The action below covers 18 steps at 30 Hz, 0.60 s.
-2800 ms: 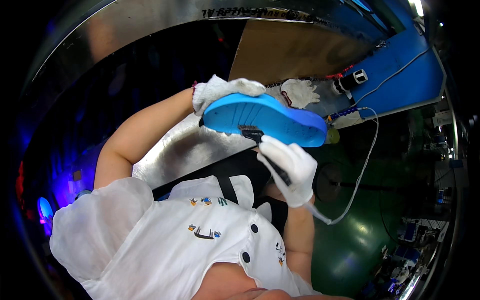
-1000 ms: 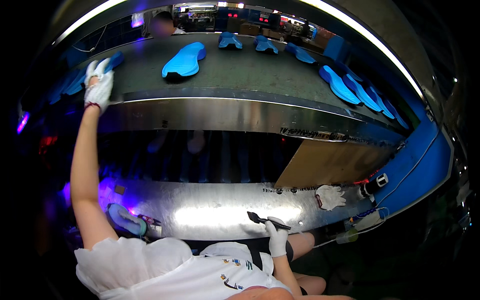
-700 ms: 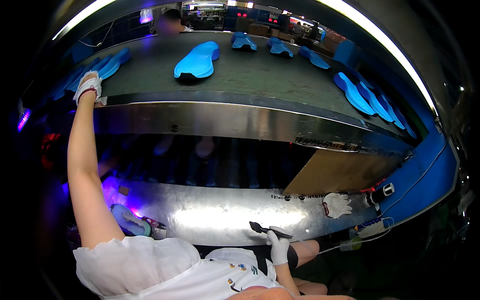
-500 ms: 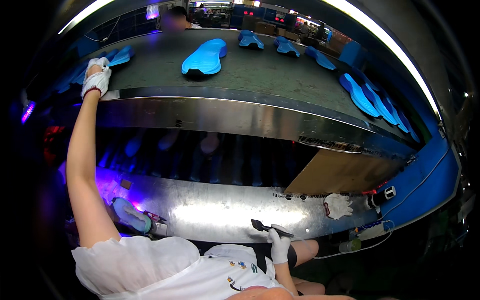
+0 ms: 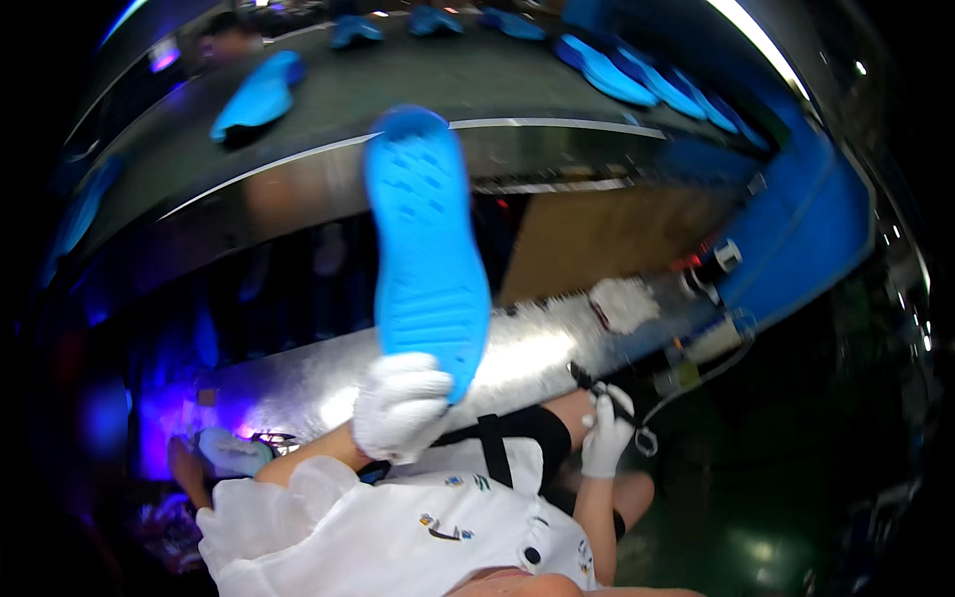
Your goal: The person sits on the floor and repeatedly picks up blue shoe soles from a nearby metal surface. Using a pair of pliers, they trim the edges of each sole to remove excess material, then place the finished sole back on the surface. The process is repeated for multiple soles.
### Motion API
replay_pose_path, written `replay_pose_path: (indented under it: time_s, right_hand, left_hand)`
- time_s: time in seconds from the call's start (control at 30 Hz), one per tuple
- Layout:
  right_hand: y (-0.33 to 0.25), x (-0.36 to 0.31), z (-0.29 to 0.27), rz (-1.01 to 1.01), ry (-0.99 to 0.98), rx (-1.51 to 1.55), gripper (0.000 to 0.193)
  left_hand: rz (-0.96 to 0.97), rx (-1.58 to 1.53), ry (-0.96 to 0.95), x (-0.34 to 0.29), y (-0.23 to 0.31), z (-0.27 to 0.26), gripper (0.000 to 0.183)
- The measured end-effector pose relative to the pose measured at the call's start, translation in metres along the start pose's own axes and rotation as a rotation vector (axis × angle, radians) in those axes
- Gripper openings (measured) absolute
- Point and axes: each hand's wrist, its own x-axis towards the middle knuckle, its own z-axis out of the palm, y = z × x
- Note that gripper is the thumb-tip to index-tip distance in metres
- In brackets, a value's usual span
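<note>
Far to the left of the left fingers, a pale shoe-shaped item (image 5: 234,453) lay at the near side of the metal tabletop (image 5: 323,396). Beyond the left fingers and to their left, a loose sole (image 5: 257,95) rested on the dark raised surface (image 5: 338,111).

The left hand (image 5: 400,410) wore a white knit glove. Its fingers were closed on the near end of a blue sole (image 5: 426,249), which extended lengthwise away from them, grooved face in view. Its far end overlapped the raised surface's metal edge in view; contact could not be determined.

Well to the right, the right hand (image 5: 605,436), in a smooth white glove, had its fingers wrapped around a dark brush (image 5: 584,381), apart from the sole. Beyond those fingers stood a brown board (image 5: 602,234). A spare glove (image 5: 627,304) lay on the tabletop just beyond the right fingers, and a black cylinder (image 5: 708,269) with a white end was farther right.
</note>
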Motion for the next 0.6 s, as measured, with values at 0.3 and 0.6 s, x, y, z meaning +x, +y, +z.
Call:
replay_pose_path:
  time_s: [0.3,0.6]
  right_hand:
    - [0.0,0.02,0.017,0.067,0.017,-0.294,0.021]
    - [0.052,0.05,0.08,-0.239,-0.179,-0.999,0.019]
  left_hand:
    - [-0.485,-0.309,-0.307,-0.117,-0.009,0.145,0.032]
    - [-1.874,-2.382,-0.225,-0.103,-0.058,0.165,0.075]
